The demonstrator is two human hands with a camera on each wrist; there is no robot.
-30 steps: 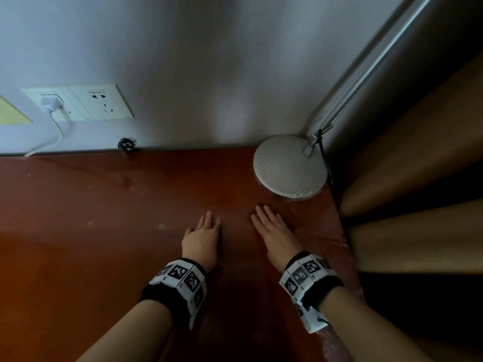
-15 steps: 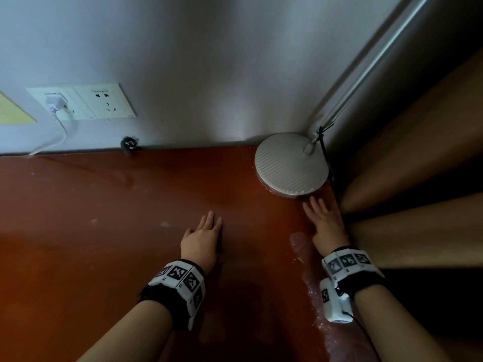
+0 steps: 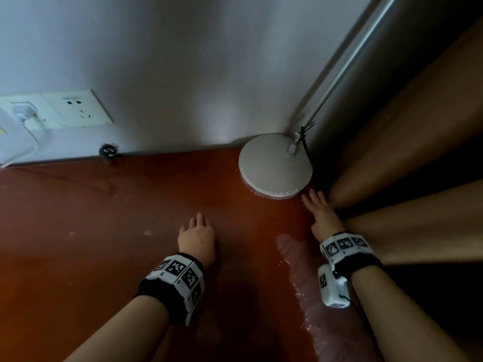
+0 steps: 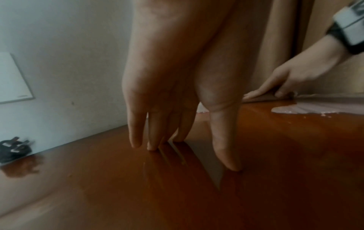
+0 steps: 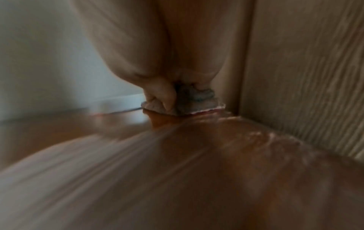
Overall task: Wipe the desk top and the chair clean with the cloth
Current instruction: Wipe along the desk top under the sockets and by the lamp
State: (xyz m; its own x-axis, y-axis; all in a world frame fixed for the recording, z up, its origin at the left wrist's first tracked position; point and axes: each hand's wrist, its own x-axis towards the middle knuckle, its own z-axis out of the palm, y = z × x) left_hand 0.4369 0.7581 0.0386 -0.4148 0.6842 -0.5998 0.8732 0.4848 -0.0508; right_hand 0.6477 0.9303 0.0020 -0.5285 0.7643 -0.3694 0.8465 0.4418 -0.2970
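Right hand (image 3: pixel 322 218) pinches the cloth (image 5: pixel 199 102) on the bench (image 3: pixel 104 231) just before the lamp base (image 3: pixel 274 165); left hand (image 3: pixel 196 239) rests flat, fingers straight, left of it.

A pale grey painted wall (image 3: pixel 183 61) rises behind the far edge of the glossy reddish-brown wooden counter (image 3: pixel 78 231). A white double socket plate (image 3: pixel 75 109) is set low on it at the left, with a white plug and cord (image 3: pixel 24 117) in its left half. A small black plug with metal prongs (image 3: pixel 109 152) lies at the far edge. A round ribbed silver lamp base (image 3: pixel 274 168) sits in the far right corner, its metal pole (image 3: pixel 352 58) slanting up. A tan wood-grain panel (image 3: pixel 418 126) bounds the right edge. The light is dim.
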